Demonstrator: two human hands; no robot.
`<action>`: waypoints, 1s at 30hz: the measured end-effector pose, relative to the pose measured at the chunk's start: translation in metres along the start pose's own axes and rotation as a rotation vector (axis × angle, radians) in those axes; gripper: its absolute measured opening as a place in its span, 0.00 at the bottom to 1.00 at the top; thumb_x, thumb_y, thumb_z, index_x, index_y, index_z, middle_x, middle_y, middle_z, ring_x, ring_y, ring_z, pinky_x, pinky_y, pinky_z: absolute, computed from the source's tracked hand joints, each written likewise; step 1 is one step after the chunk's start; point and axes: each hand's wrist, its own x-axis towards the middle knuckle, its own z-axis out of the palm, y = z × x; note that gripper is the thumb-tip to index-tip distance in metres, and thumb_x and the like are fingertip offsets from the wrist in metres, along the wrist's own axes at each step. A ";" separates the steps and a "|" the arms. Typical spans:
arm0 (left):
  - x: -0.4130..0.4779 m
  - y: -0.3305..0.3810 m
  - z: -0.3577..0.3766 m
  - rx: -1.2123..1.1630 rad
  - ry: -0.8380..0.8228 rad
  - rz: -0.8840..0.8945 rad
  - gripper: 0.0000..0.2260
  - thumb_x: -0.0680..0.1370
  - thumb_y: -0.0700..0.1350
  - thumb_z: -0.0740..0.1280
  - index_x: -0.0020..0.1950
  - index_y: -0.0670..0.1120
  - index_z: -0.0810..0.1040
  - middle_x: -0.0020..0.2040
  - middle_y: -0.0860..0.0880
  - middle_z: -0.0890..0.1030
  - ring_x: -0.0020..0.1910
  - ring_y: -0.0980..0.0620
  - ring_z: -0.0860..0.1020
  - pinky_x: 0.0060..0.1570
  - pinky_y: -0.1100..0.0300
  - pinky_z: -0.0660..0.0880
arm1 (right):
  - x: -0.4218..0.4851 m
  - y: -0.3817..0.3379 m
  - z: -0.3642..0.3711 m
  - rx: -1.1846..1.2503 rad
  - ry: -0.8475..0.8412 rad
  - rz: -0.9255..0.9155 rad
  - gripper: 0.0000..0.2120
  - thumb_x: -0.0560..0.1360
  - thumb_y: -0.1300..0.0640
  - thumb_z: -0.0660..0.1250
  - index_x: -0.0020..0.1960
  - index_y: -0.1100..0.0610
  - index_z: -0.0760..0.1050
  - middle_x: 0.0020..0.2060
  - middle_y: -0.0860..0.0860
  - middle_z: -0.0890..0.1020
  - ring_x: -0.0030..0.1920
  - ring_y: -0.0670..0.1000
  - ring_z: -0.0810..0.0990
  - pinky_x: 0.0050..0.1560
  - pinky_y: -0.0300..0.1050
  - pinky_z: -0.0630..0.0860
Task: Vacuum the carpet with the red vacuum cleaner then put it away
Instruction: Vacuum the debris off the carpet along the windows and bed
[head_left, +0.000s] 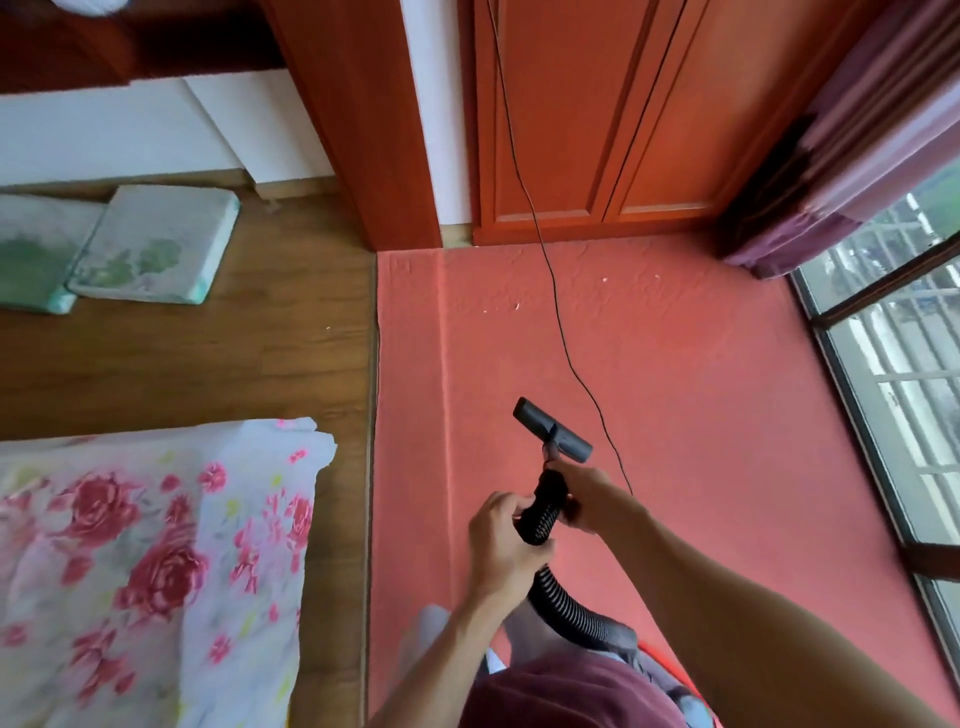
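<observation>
A salmon-red carpet (675, 374) covers the floor ahead of me. Both hands hold the black ribbed hose (566, 603) of the vacuum cleaner. My left hand (504, 540) grips the hose lower down, and my right hand (584, 493) grips it just behind the dark T-shaped nozzle (550, 431), which hangs over the carpet. Only a sliver of the red vacuum body (670, 670) shows at the bottom, mostly hidden behind my body. Its thin black power cord (558, 312) runs across the carpet toward the wardrobe. Small white scraps (514, 306) lie on the far carpet.
An orange-red wooden wardrobe (597, 130) stands at the carpet's far edge. A purple curtain (831, 171) and a floor-length window (893, 374) bound the right. On the left, wood flooring (208, 353) carries two pale cushions (150, 244) and a floral-covered bed (145, 561).
</observation>
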 end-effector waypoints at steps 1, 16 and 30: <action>0.008 0.001 0.000 -0.004 0.024 -0.014 0.15 0.60 0.38 0.78 0.45 0.45 0.82 0.44 0.52 0.82 0.42 0.56 0.79 0.46 0.71 0.71 | 0.005 -0.009 0.009 -0.012 -0.014 -0.001 0.10 0.73 0.57 0.72 0.48 0.62 0.76 0.35 0.57 0.79 0.29 0.54 0.80 0.30 0.43 0.77; 0.154 -0.023 -0.056 -0.209 0.016 -0.237 0.17 0.60 0.40 0.75 0.47 0.48 0.81 0.45 0.52 0.83 0.46 0.56 0.81 0.50 0.63 0.77 | 0.055 -0.120 0.136 -0.383 0.026 -0.078 0.22 0.65 0.53 0.80 0.49 0.68 0.79 0.36 0.59 0.81 0.32 0.56 0.80 0.28 0.42 0.72; 0.350 -0.059 -0.048 -0.342 -0.148 -0.426 0.18 0.61 0.42 0.77 0.50 0.49 0.84 0.44 0.52 0.86 0.43 0.59 0.83 0.43 0.71 0.76 | 0.171 -0.242 0.213 -0.767 0.291 -0.267 0.18 0.67 0.50 0.75 0.45 0.63 0.77 0.35 0.54 0.78 0.36 0.54 0.78 0.28 0.43 0.69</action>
